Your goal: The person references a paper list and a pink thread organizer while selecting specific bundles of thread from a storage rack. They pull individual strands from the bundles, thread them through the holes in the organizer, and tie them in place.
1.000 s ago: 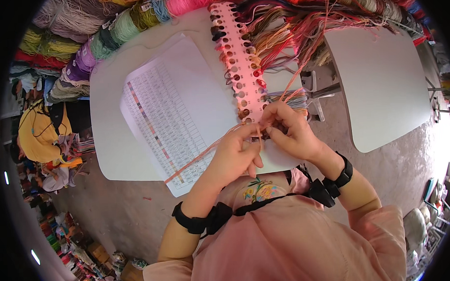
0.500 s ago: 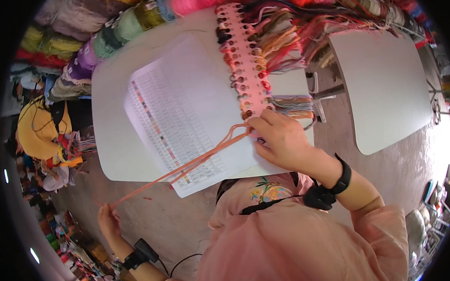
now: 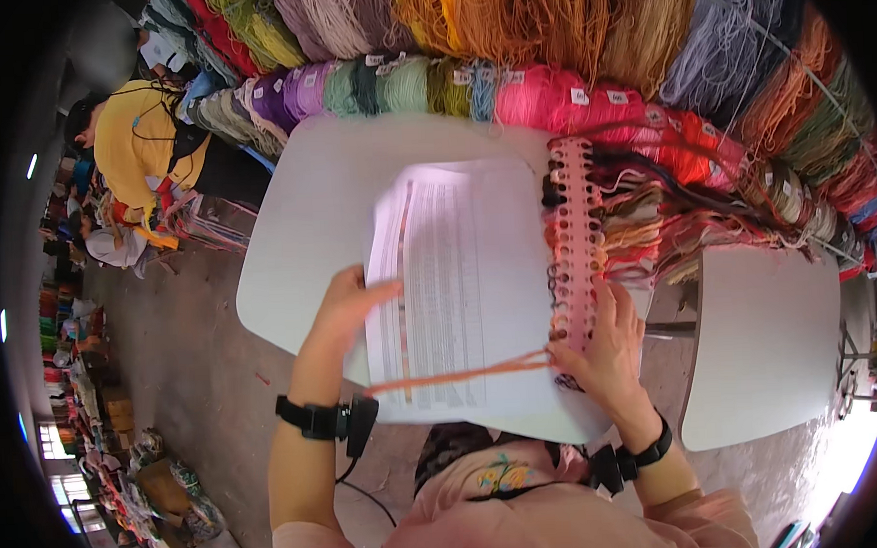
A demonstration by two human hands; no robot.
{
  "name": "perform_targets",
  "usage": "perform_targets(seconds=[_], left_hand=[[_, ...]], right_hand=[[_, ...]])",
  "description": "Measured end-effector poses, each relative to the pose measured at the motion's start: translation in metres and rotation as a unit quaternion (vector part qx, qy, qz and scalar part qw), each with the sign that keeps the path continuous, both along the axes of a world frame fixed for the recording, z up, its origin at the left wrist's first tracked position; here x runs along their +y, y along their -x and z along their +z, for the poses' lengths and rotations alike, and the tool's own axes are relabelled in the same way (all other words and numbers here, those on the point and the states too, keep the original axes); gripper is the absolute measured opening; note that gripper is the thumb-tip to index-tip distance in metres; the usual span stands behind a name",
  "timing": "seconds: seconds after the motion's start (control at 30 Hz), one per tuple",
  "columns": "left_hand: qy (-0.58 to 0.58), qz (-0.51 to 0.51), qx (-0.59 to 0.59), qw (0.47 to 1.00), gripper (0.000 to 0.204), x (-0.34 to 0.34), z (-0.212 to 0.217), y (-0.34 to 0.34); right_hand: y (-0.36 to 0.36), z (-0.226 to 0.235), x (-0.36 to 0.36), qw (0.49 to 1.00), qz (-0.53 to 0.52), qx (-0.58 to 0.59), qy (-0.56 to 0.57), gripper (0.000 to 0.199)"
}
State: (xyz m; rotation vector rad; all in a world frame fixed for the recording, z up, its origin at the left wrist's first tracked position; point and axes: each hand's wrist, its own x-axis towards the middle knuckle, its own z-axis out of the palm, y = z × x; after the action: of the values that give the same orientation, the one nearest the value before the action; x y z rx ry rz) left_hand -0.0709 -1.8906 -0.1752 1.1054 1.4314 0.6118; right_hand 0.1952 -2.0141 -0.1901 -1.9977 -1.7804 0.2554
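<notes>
A long pink card (image 3: 574, 240) with round holes along both edges lies at the right of the white table (image 3: 302, 240), with looped bundles of coloured thread through its holes. My right hand (image 3: 613, 350) grips the card's near end, thumb on the left edge and fingers on the right. From beside that thumb, an orange thread bundle (image 3: 461, 376) stretches left across the printed sheets (image 3: 444, 293). The sheets bear a grid with a narrow column of colour patches. At their left edge my left hand (image 3: 341, 306) is closed on them, thumb on top and fingers partly hidden.
Thick skeins of coloured yarn (image 3: 539, 98) line the far side of the table, with more hanging yarn (image 3: 507, 20) behind. Another white table (image 3: 765, 350) stands to the right across a gap. A person in a yellow top (image 3: 142, 139) bends over threads at the far left.
My left hand has let go of the orange thread's end and come up to the sheets' left edge. My right hand stays at the card's near end. The view has turned and lifted.
</notes>
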Motion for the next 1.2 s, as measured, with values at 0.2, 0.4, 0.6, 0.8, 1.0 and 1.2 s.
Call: perform_targets(seconds=[0.2, 0.4, 0.6, 0.8, 1.0, 1.2], left_hand=[[-0.047, -0.051, 0.024, 0.997, 0.02, -0.042, -0.01, 0.013], [-0.198, 0.166, -0.044, 0.965, 0.021, -0.095, -0.036, 0.117], [-0.154, 0.358, 0.004, 0.921, 0.024, -0.203, -0.064, 0.292], [-0.167, 0.542, -0.009, 0.824, 0.02, -0.345, -0.075, 0.446], [-0.191, 0.579, -0.005, 0.793, 0.022, -0.389, -0.075, 0.512], [-0.203, 0.561, 0.033, 0.802, 0.019, -0.351, -0.065, 0.536]], right_hand=[[-0.008, 0.001, -0.006, 0.988, -0.028, 0.148, 0.016, 0.082], [0.024, 0.041, -0.047, 0.954, -0.064, 0.285, -0.062, 0.055], [0.12, 0.068, -0.105, 0.967, 0.012, 0.239, -0.091, 0.047], [0.288, 0.056, -0.076, 0.845, 0.442, 0.064, 0.296, 0.036], [0.398, 0.037, -0.021, 0.837, 0.519, 0.043, 0.17, 0.029], [0.464, 0.037, 0.043, 0.874, 0.473, 0.043, 0.105, 0.026]])
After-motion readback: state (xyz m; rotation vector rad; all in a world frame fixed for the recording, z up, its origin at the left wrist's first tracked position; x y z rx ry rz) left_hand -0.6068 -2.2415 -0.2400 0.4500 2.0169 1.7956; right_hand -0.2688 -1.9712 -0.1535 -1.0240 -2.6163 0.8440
